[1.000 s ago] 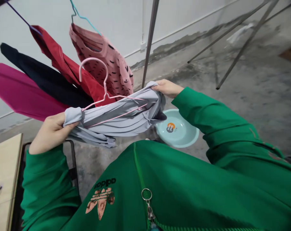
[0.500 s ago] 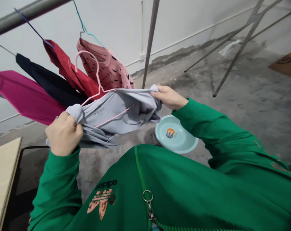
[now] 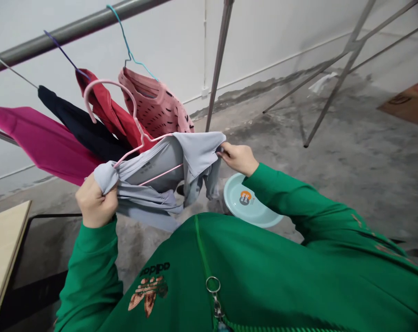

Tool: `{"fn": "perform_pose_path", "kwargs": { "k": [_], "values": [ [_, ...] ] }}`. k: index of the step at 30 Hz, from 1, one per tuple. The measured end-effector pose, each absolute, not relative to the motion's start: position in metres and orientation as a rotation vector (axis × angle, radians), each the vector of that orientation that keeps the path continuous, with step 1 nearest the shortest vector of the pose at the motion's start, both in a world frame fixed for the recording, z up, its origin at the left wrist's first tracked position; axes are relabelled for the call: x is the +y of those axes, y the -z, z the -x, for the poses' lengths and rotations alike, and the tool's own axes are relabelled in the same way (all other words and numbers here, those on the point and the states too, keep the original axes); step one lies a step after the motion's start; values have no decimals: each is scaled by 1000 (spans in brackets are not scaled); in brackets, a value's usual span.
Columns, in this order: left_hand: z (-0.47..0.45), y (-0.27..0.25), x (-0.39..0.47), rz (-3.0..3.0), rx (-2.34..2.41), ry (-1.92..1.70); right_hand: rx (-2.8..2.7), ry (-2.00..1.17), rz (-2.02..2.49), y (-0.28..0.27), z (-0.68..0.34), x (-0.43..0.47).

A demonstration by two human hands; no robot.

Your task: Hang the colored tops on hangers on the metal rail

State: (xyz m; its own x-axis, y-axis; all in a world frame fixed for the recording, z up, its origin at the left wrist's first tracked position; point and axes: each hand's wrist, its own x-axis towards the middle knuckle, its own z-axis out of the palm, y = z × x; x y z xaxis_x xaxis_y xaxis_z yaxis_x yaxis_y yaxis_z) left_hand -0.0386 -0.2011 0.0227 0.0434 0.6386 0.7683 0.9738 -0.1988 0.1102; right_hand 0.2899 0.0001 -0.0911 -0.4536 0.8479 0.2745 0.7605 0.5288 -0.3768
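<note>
A light grey shirt (image 3: 202,150) is stretched between my two hands in the head view. Inside its neck opening sits a pink hanger (image 3: 137,117), its hook standing free above the cloth and its lower bar showing through the opening. My left hand (image 3: 98,203) is closed in a fist around bunched fabric at one shoulder, by the hanger's left end. With thumb and fingers, my right hand (image 3: 239,157) pinches the shirt's other shoulder edge. The hanger's right end is hidden under the grey cloth.
Behind the shirt, a metal rail (image 3: 80,34) carries a pink patterned top (image 3: 156,101), a red garment (image 3: 107,108), a dark one (image 3: 73,122) and a magenta one (image 3: 43,143). A pale blue basin (image 3: 253,210) stands on the floor. A wooden board (image 3: 4,249) lies at left.
My right hand has drawn the shirt's right shoulder over the hanger, and the cloth there now lies flatter and folded down. The left fist keeps its hold. The view has tilted slightly upward.
</note>
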Motion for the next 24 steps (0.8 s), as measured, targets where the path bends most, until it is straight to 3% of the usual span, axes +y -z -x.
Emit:
{"fn": "perform_pose_path", "kwargs": {
  "k": [3, 8, 14, 20, 24],
  "values": [
    [36, -22, -201, 1909, -1592, 1051, -2335, -340, 1441, 86, -285, 5],
    [37, -17, -201, 2008, -1563, 1025, -1958, -934, 1020, 66, -286, -3],
    [31, -11, -199, 2064, -1659, 983, -2140, -509, 619, 23, -293, -7],
    [24, -17, -182, 2100, -1925, 981, -2441, -850, 612, 24, -286, -9],
    [53, -20, -172, 1899, -2219, 1180, -2419, -714, 710, 18, -294, -2]
  ]
}}
